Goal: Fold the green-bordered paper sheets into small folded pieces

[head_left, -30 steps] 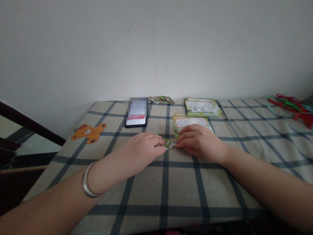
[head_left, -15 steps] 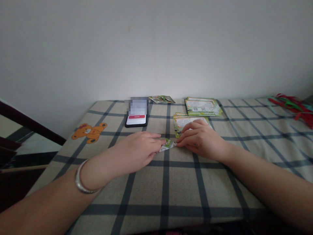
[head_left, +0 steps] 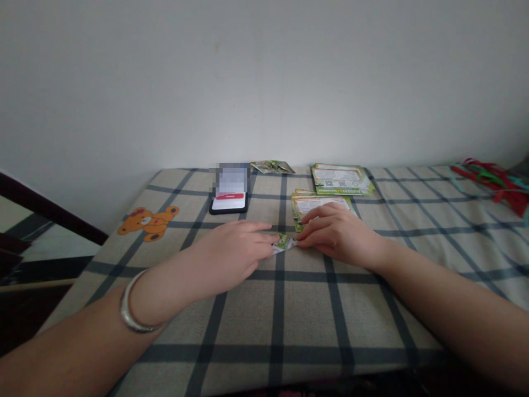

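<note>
A small folded piece of paper (head_left: 285, 242), printed in green and white, lies on the checked tablecloth (head_left: 248, 342) between the fingertips of the two hands. The left hand (head_left: 242, 248) comes to its left end from the side, palm down; its index finger is stretched out above and apart from the paper, while the tips of the next fingers touch that end and cover a part of it. The right hand (head_left: 336, 234) has its fingers bent and near to each other, with the tips at the right end of the paper. Whether either hand pinches the paper or only presses it, I cannot tell (both thumbs are mostly hidden). Only the middle of the paper is seen in the narrow gap. Under and behind the right fingers lies the nearer stack of printed cards (head_left: 306, 205), and behind it the farther stack (head_left: 338, 181). A phone (head_left: 229, 204) lies farther back, to the left, and beside its top edge some folded printed pieces (head_left: 273, 166) rest near the wall (head_left: 264, 82).
</note>
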Demonstrator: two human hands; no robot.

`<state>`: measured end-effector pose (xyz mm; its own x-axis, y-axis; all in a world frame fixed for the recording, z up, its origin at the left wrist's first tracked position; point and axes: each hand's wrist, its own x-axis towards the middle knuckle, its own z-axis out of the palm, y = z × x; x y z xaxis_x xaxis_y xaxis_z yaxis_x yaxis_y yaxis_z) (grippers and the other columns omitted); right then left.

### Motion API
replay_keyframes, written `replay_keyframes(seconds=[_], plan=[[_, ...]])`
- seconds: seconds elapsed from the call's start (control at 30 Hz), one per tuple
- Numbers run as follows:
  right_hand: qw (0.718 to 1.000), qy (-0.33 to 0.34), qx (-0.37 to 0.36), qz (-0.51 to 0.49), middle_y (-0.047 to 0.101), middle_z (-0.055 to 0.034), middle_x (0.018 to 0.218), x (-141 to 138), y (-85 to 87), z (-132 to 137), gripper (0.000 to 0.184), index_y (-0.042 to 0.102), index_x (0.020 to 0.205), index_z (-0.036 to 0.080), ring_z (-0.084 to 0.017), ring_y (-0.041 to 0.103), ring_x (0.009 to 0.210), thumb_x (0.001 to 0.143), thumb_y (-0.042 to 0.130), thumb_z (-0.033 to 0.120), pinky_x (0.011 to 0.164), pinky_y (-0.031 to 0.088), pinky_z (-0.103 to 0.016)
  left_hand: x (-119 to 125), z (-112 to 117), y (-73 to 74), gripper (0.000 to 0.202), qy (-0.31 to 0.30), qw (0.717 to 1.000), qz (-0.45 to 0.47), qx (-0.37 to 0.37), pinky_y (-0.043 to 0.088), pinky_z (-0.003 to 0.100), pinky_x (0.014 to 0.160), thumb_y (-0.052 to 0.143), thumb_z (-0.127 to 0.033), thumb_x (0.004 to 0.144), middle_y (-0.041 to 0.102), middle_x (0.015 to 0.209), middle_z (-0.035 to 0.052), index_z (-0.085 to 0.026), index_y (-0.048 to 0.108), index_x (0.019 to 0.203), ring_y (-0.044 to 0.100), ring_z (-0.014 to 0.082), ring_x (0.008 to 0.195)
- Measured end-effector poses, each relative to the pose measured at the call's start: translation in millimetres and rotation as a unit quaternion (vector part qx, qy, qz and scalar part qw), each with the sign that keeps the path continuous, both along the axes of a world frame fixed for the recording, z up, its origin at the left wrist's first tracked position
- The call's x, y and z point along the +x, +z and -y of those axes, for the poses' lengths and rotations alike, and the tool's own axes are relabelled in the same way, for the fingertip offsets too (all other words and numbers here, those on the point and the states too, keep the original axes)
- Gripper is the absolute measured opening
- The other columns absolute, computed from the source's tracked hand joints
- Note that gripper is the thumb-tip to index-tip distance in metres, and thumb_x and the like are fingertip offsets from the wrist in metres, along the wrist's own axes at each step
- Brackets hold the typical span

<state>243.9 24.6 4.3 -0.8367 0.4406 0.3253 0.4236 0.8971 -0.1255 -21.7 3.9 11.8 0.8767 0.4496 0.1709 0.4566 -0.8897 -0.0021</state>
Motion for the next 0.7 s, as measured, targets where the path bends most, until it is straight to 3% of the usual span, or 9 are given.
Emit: replay_keyframes(seconds=[0.2,0.3,0.43,0.53,0.7], plan=[[0.999,-0.021,-0.033,0.0,0.071,0.0012,0.102,-0.2,-3.3,-2.2,0.022,0.074,0.095,0.03,-0.018,0.058,0.099,0.087,0.059,0.015,0.09,0.039,-0.037,3.1,0.6,5.2,0.027,0.008,1.0,0.021,-0.02,0.048,0.036,0.096,0.048,-0.005,0.081,0.069,0.111,0.0022,-0.02,0.07,0.087,0.06,0.02,0.108],[0.999,-0.033,-0.035,-0.003,0.071,0.0019,0.101,0.2,-4.9,-3.7,0.022,0.073,0.092,0.031,-0.018,0.058,0.098,0.085,0.061,0.015,0.09,0.037,-0.039,5.1,4.2,2.8,0.026,0.032,0.999,0.032,-0.02,0.047,0.04,0.098,0.051,-0.009,0.081,0.069,0.11,0.0037,-0.02,0.069,0.096,0.06,0.0213,0.108],[0.999,-0.024,-0.046,-0.013,0.071,0.0004,0.097,-4.1,-3.0,-1.3,0.021,0.072,0.091,0.025,-0.017,0.057,0.097,0.081,0.059,0.011,0.09,0.038,-0.036,9.3,9.0,-4.2,0.025,0.074,0.997,0.034,0.01,0.049,0.042,0.093,0.052,-0.015,0.085,0.068,0.106,0.0081,-0.017,0.065,0.107,0.061,0.0233,0.104],[0.998,-0.052,-0.024,-0.007,0.069,-0.0036,0.092,-9.8,-1.9,4.0,0.014,0.069,0.091,0.021,-0.019,0.057,0.093,0.083,0.058,0.019,0.086,0.04,-0.035,12.5,9.6,-8.6,0.021,0.094,0.994,0.045,0.017,0.05,0.042,0.088,0.054,-0.017,0.084,0.067,0.105,0.0094,-0.016,0.064,0.103,0.062,0.0242,0.1],[0.996,-0.076,0.045,0.03,0.067,-0.004,0.088,-17.6,-5.0,8.5,0.017,0.068,0.095,0.022,-0.02,0.055,0.088,0.09,0.055,0.03,0.078,0.037,-0.033,16.8,7.5,-11.7,0.014,0.112,0.99,0.088,-0.015,0.049,0.04,0.09,0.057,-0.023,0.085,0.065,0.104,0.0081,-0.016,0.063,0.096,0.06,0.0234,0.1]])
